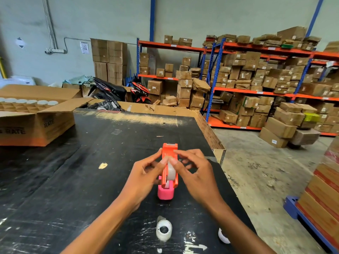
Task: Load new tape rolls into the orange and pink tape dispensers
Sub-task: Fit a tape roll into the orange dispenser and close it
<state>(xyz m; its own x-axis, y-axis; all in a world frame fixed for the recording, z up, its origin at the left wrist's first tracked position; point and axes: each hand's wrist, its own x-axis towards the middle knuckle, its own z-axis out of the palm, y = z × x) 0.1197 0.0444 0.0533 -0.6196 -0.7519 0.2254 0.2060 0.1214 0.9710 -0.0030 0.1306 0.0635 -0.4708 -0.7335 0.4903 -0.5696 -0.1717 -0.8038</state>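
Clear tape, one spare roll (163,230), lies nearest on the black counter (73,180). Beyond it the pink dispenser (165,193) looks unloaded. Both hands, left (145,176) and right (194,174), pinch a tape roll (171,171) seated in the orange dispenser (169,153): roughly halfway.

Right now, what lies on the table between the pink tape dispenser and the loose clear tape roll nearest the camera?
Nothing: the head view shows only bare, scuffed black tabletop between the pink tape dispenser and the clear tape roll.
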